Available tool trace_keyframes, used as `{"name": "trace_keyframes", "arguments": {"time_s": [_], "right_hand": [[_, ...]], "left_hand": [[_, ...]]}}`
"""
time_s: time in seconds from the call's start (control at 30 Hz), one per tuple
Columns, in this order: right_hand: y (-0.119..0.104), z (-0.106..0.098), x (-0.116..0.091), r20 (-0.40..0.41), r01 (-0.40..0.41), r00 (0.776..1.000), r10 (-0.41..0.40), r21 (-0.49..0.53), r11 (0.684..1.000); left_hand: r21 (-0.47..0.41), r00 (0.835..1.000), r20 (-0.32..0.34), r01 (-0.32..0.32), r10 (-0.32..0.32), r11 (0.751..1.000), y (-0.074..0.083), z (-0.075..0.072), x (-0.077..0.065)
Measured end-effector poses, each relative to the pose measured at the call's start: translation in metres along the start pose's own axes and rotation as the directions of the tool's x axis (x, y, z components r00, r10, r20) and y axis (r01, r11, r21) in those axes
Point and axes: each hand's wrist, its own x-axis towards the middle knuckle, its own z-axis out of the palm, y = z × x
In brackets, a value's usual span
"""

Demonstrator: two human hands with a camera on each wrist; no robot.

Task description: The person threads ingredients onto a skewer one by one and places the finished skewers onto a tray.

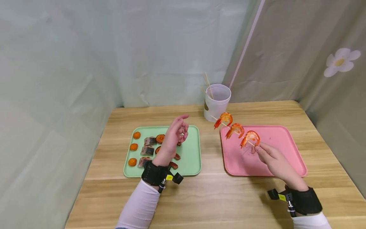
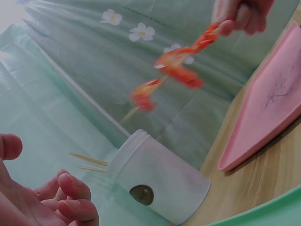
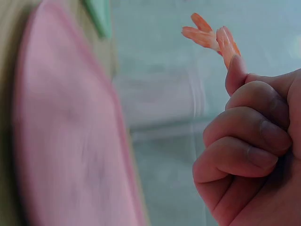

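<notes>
My right hand (image 1: pixel 275 159) pinches the lower end of a thin wooden skewer (image 1: pixel 234 131) above the pink tray (image 1: pixel 286 140). Three orange-red shrimp (image 1: pixel 236 130) are threaded along it, and its bare tip points up and left toward the white cup. In the right wrist view the fingers are curled, with a shrimp (image 3: pixel 207 37) partly showing past the thumb. My left hand (image 1: pixel 172 136) hovers over the green tray (image 1: pixel 188 159), fingers loosely bent and holding nothing. It hides part of the food there. In the left wrist view the skewered shrimp (image 2: pixel 176 66) look blurred.
A white cup (image 1: pixel 215 108) with several bare skewers (image 1: pixel 208 86) stands at the back middle of the wooden table (image 1: pixel 211 197). On the green tray lie orange balls (image 1: pixel 133 146), grey fish pieces (image 1: pixel 147 150), round orange-brown slices (image 1: pixel 160 138) and reddish-brown pieces (image 1: pixel 173 165). Curtains surround the table.
</notes>
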Motion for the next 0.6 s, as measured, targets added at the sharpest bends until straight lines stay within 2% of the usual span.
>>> {"name": "trace_keyframes", "arguments": {"time_s": [0.1, 0.2, 0.4, 0.6], "right_hand": [[0.020, -0.019, -0.018, -0.054, -0.073, 0.996, 0.071, -0.037, 0.997], [0.039, -0.034, -0.031, -0.111, -0.181, 0.979, 0.174, -0.057, 0.982], [0.067, -0.053, -0.051, -0.166, -0.394, 0.913, 0.372, -0.124, 0.911], [0.078, -0.062, -0.064, -0.194, -0.505, 0.858, 0.475, -0.155, 0.849]], "left_hand": [[-0.009, 1.000, -0.007, 0.004, -0.004, 1.000, -0.002, 0.001, 0.001], [-0.015, 1.000, -0.006, -0.001, 0.001, 1.000, -0.001, 0.000, 0.002], [-0.005, 1.000, -0.009, -0.007, 0.007, 1.000, -0.001, -0.002, 0.002], [0.006, 1.000, -0.013, -0.004, 0.004, 1.000, -0.002, -0.004, 0.001]]}}
